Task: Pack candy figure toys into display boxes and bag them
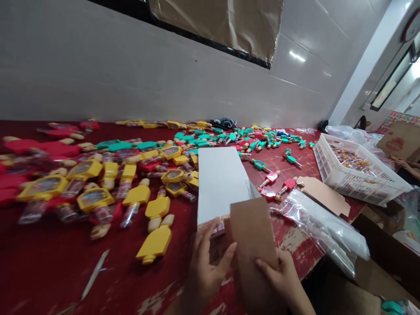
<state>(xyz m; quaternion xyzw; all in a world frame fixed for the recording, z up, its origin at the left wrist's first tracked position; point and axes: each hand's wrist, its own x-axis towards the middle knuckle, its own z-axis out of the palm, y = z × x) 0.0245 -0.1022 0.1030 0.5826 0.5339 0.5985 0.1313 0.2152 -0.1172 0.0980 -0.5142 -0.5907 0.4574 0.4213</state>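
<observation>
My right hand (286, 276) grips a folded piece of brown cardboard (254, 245) by its right side, thumb on top. My left hand (205, 262) has its fingers and thumb apart, just left of the cardboard. Its fingertips are at the near edge of a white box (221, 181) lying on the red table; whether they press on it I cannot tell. The far end of the cardboard overlaps the box's near right corner. Left of the box lie several yellow candy toys (154, 245) with clear tubes, partly blurred.
Red toys (42, 148) and green toys (259, 165) spread across the red table (124, 280). To the right are flat cardboard pieces (323, 194), clear plastic bags (328, 227) and a white crate (357, 183) of small items. A person's arm (407, 168) shows at the far right.
</observation>
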